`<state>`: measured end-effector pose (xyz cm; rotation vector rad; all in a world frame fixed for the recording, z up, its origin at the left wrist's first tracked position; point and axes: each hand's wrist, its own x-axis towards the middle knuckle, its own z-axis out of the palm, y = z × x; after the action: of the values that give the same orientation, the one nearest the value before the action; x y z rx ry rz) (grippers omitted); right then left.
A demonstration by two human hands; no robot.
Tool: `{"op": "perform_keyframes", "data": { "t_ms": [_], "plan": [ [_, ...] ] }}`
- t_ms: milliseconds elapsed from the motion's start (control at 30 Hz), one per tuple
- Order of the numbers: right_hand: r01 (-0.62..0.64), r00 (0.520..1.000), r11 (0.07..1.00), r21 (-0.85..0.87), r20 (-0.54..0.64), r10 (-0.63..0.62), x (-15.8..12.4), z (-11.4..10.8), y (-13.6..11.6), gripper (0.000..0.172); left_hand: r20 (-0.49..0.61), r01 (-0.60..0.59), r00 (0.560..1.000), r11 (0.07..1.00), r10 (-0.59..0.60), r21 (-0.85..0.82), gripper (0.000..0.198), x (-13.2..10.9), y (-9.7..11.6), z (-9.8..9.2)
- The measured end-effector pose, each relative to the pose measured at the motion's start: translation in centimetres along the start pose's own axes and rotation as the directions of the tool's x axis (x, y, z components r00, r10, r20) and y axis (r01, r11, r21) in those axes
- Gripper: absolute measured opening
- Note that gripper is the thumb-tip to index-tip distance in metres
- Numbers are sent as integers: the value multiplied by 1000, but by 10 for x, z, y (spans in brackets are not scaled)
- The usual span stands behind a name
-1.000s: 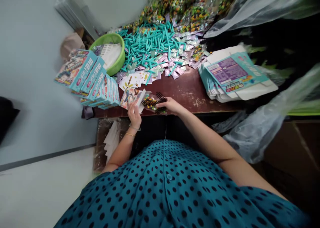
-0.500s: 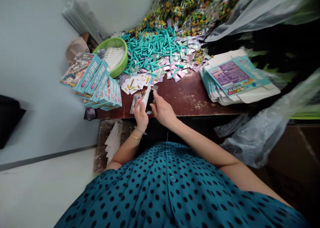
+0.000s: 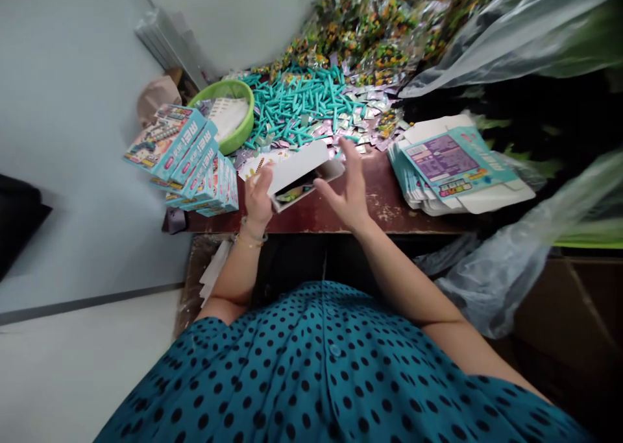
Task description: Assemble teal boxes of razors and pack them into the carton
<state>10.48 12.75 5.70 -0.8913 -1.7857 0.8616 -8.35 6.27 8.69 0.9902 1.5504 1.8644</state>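
Observation:
An unfolded small cardboard box (image 3: 298, 169), white on the side facing me, lies tilted above the table edge with its long side open. My left hand (image 3: 259, 200) grips its left end, thumb on top. Inside the box shows something yellow-green, too dark to name. My right hand (image 3: 348, 190) is at the box's right end, thumb and fingers spread apart; whether the thumb touches the box I cannot tell. Behind the box lie printed cards (image 3: 257, 163), partly covered by it.
Finished-looking boxes (image 3: 187, 151) stand stacked at the left beside a green basket (image 3: 247, 122). Teal sticks (image 3: 302, 102) and small sachets (image 3: 374, 102) are heaped behind. Flattened boxes (image 3: 442, 161) lie at the right. Bags of colourful pieces (image 3: 389, 28) fill the back; plastic sheeting (image 3: 501, 274) hangs at the right.
The box has turned from nearly upright to lying lengthwise, its open side facing me. My right hand has moved right and its fingers have spread. My left hand has shifted slightly left.

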Motion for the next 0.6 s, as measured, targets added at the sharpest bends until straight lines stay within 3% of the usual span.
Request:
{"op": "perform_keyframes", "data": {
  "t_ms": [67, 133, 233, 367, 500, 567, 600],
  "plan": [
    [-114, 993, 988, 102, 23, 112, -1, 14, 17, 65, 1, 39, 999, 999, -39, -27, 54, 0, -20, 7],
    [-197, 980, 970, 145, 38, 194, -2, 28, 28, 63, -76, 96, 992, 991, -103, -93, 63, -8, -42, 12],
    [-216, 976, 961, 171, 33, 214, -1, 38, 30, 72, -77, 165, 980, 962, -185, -217, 67, -19, -61, 11],
    [-312, 948, 884, 347, 181, 264, 11, 20, 26, 72, -9, 250, 965, 927, -263, -278, 48, -14, -56, 1],
    [-558, 809, 713, 425, 470, 353, 38, -1, 35, 49, 152, 379, 924, 890, -351, -254, 42, 1, -48, -3],
    [-580, 775, 721, 379, 530, 344, 51, -2, 35, 34, 192, 404, 911, 886, -365, -229, 43, 7, -48, -5],
    [-537, 795, 773, 339, 511, 328, 58, 0, 32, 27, 192, 410, 907, 887, -374, -212, 42, 9, -48, -8]
  ]
}}
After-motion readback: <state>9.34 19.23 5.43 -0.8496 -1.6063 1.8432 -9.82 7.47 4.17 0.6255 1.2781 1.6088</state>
